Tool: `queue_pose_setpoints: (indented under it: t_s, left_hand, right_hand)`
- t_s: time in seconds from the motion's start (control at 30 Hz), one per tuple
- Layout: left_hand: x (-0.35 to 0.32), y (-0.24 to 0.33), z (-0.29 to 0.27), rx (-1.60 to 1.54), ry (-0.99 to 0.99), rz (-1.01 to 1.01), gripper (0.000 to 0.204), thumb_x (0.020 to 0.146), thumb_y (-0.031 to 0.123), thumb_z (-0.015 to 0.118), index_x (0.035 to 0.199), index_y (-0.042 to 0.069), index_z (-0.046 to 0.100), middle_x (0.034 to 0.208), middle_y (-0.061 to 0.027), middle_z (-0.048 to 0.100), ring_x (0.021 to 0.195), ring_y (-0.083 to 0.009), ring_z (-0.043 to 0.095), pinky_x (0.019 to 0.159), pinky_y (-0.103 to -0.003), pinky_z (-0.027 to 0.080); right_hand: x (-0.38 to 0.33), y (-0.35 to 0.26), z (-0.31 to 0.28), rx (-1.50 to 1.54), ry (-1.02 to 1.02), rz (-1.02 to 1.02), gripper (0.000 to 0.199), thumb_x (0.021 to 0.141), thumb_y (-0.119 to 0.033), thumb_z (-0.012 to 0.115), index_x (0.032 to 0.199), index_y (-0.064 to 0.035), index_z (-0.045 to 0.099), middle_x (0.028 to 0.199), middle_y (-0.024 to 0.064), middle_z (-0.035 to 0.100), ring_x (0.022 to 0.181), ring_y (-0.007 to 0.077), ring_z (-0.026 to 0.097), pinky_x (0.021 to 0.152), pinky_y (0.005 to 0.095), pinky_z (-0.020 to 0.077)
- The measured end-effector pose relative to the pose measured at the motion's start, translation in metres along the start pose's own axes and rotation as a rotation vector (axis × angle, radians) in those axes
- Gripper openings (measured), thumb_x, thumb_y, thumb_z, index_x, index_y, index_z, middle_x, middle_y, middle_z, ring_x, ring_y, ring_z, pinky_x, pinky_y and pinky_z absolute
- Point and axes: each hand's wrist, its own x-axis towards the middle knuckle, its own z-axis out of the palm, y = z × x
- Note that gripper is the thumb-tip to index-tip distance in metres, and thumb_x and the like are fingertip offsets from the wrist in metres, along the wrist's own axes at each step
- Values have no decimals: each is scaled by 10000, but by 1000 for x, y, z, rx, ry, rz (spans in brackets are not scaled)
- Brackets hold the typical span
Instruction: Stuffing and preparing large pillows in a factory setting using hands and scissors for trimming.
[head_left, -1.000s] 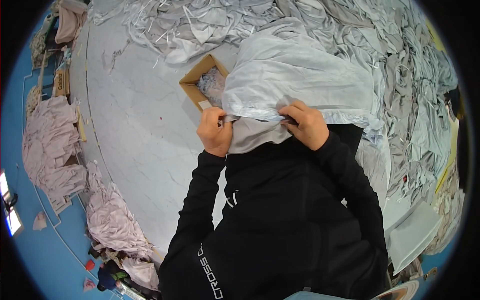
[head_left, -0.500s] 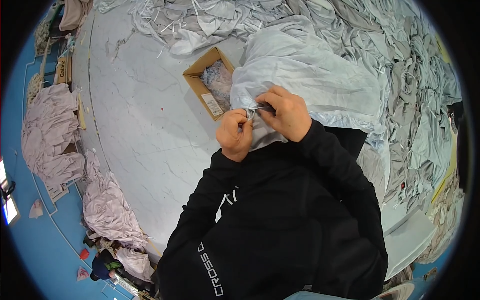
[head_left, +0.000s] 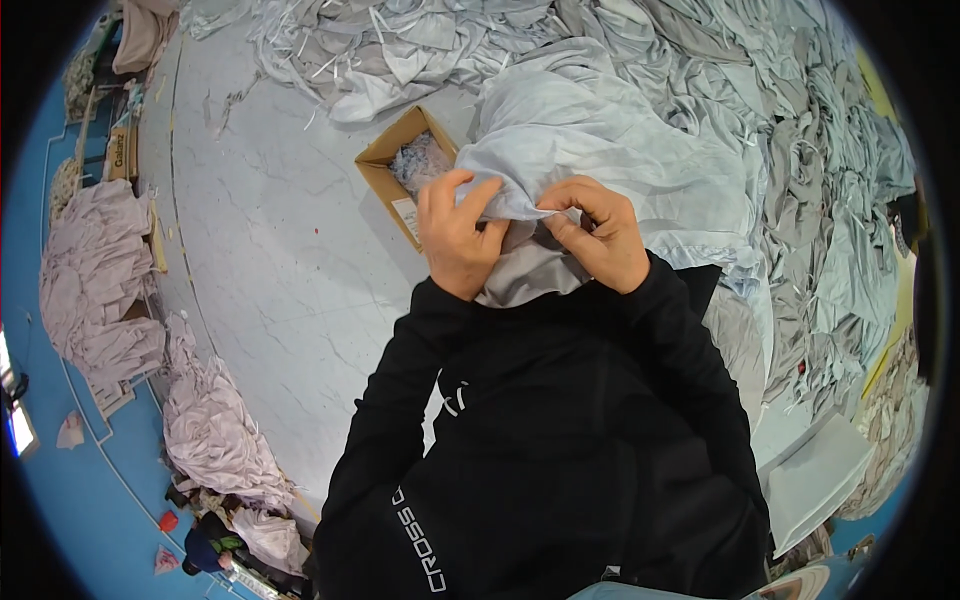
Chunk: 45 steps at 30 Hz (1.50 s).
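A light blue-grey cloth (head_left: 610, 130) lies in a large, loose heap in front of me, its near edge raised between my hands. My left hand (head_left: 458, 235) holds that edge from the left, with the thumb below and the index finger bent over the top. On the other side my right hand (head_left: 600, 230) pinches the edge between thumb and fingertips, its remaining fingers curled. Greyer cloth (head_left: 535, 275) hangs below the hands against my black top. Whether anything small lies in either pinch is hidden.
Just left of the cloth stands an open cardboard box (head_left: 393, 143) with a clear bag of small bluish pieces. Grey fabric piles (head_left: 420, 50) spread along the far side and right. Pinkish fabric heaps (head_left: 100, 275) lie at the left, beyond the marbled tabletop (head_left: 270, 220). A person (head_left: 207, 540) is at lower left.
My left hand has loosened from a tight fist, its fingers now lifted and more spread over the cloth's edge. My right hand has shifted slightly right, and the edge between them is stretched wider.
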Motion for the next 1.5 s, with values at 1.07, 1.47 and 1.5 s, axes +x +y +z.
queue_pose_setpoints:
  t_s: [1.07,1.47,1.5]
  left_hand:
    - [132,73,-43,-986,-480,-517,139,780,39,678,880,-1,590,817,-17,621,723,-62,548,669,-200,429]
    - [61,-20,-12,-859,-805,-803,206,856,138,646,932,-52,674,846,-12,644,783,-66,550,732,-218,432]
    - [54,-27,-10,-861,-806,-817,206,856,138,646,932,-52,674,846,-12,644,783,-66,550,732,-218,432]
  right_hand:
    - [-9,-17,-44,557,417,184,247,703,-34,698,935,3,620,829,46,631,695,95,559,642,217,442]
    - [-30,-11,-127,-434,-140,193,107,728,48,606,831,27,588,698,84,596,645,153,550,616,280,442]
    - [-32,-10,-124,-357,-109,198,102,730,47,605,827,21,591,707,83,602,643,163,557,614,284,443]
